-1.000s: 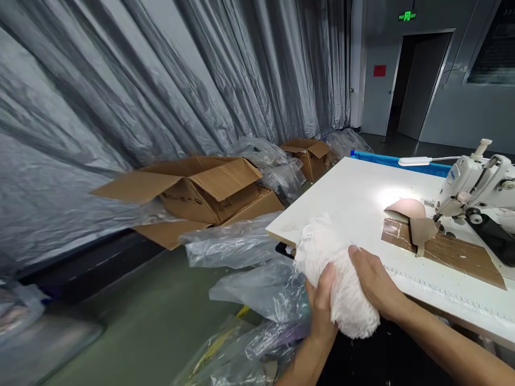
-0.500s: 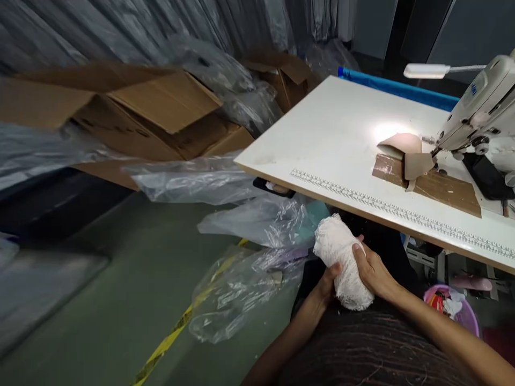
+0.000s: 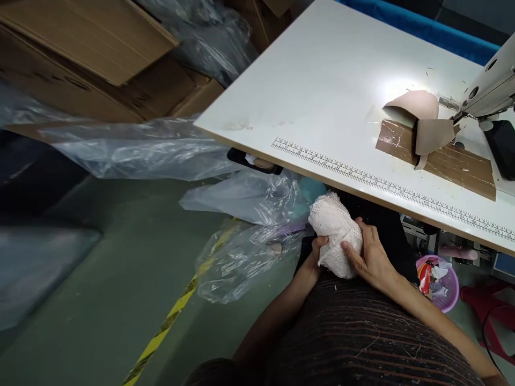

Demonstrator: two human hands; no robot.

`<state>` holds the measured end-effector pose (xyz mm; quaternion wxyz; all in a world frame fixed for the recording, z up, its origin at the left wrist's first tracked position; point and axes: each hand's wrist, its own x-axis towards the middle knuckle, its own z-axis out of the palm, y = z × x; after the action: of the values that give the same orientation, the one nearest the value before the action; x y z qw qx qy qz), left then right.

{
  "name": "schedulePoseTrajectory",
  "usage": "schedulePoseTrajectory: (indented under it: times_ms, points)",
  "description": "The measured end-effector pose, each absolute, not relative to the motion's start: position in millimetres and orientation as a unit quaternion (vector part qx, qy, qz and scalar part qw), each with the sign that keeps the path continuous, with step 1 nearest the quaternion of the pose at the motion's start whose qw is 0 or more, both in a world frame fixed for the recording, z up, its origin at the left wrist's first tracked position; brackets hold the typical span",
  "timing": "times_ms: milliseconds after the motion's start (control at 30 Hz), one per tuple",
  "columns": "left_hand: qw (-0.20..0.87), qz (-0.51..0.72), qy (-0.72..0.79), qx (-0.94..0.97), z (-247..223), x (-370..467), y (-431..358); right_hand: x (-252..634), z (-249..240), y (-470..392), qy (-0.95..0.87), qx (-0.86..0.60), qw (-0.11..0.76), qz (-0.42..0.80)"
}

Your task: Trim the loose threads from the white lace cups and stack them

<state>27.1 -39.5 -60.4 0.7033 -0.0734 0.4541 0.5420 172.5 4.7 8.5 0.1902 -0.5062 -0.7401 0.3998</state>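
Observation:
A white lace bundle (image 3: 337,230), rolled up and slightly bent, is held over my lap below the table's front edge. My left hand (image 3: 316,257) grips its left side, the thumb lying on the lace and the other fingers hidden beneath. On the right side my right hand (image 3: 370,252) is closed around it, thumb pressed on top. Up on the table, beige moulded fabric pieces (image 3: 432,128) lie over a brown taped strip (image 3: 462,169) near the sewing machine's needle area.
The white table (image 3: 298,91) carries a printed ruler along its front edge. A sewing machine (image 3: 493,88) and a black phone (image 3: 502,147) are at right. Cardboard boxes (image 3: 88,37) and clear plastic bags (image 3: 241,262) lie left. A pink basket (image 3: 446,289) and red stool (image 3: 488,313) stand lower right.
The view has tilted down, and table and boxes sit higher in the picture. The lace bundle has become more bent and compressed between my hands, which still hold it.

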Motion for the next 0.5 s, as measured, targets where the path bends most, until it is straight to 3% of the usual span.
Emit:
schedulePoseTrajectory:
  times_ms: [167,500]
  points:
    - [0.637,0.574,0.501,-0.121,-72,30,-25,176,9,7,-0.772,-0.481,0.249,0.333]
    - [0.674,0.575,0.452,-0.101,-59,38,-15,178,9,12,-0.806,-0.419,0.284,0.305]
